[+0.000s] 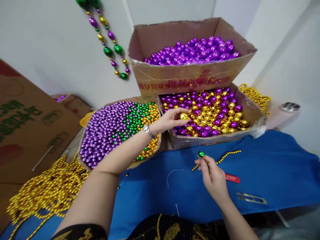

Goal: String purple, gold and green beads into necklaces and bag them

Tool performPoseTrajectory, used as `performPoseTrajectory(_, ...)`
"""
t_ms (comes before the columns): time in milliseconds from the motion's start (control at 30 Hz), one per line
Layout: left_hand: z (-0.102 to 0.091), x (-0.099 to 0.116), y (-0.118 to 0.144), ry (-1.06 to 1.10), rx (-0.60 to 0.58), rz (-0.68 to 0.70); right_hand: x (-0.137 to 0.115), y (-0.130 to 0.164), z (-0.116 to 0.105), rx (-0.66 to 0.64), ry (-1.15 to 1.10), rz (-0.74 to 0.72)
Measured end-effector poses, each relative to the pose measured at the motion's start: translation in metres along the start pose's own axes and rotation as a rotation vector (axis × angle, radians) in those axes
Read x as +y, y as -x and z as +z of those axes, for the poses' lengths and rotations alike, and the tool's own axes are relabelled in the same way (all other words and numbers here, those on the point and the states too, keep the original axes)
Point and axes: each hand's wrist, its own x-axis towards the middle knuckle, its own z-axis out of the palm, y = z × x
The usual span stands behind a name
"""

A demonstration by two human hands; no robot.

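We have the left hand [170,120] stretched forward over the lower cardboard box [252,116], wrist bent down, thumb and fingers pinching a shiny gold bead [184,116] just above the mixed purple and gold beads [212,113]. A metal watch [149,131] sits on that wrist. Right hand [212,176] is lower and nearer, forearm angled up from bottom right, fingertips pinched on a thin needle [198,143] standing upright, with a glossy green bead [201,154] sitting right at the fingertips. Thin white thread [172,173] trails onto the blue cloth [275,166]. A strand of small gold beads [228,155] lies just right of the hand. Metal snips [251,198] and a red tag [232,178] lie flat further right. The upper box [190,78] holds round purple beads.
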Motion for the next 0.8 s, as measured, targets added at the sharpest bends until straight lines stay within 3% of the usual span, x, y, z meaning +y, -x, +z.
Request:
performPoseTrajectory(133,0.005,0.009,0.067,0.584,0.211,-0.182,-0.008,-0.010,0.005,0.011,0.054,-0.126)
performPoseTrajectory(267,0.007,0.003,0.103,0.788,0.357,-0.253,-0.016,-0.011,0.017,-0.030,0.110,-0.249)
performPoseTrajectory(400,0.007,-0.003,0.120,0.805,0.450,-0.219,-0.020,-0.007,0.027,-0.047,0.145,-0.309)
performPoseTrajectory(600,0.006,-0.005,0.131,0.790,0.448,-0.185,-0.018,-0.003,0.032,-0.080,0.208,-0.328)
performPoseTrajectory(800,0.017,-0.012,0.142,0.494,0.450,0.023,-0.019,-0.003,0.040,-0.060,0.270,-0.327)
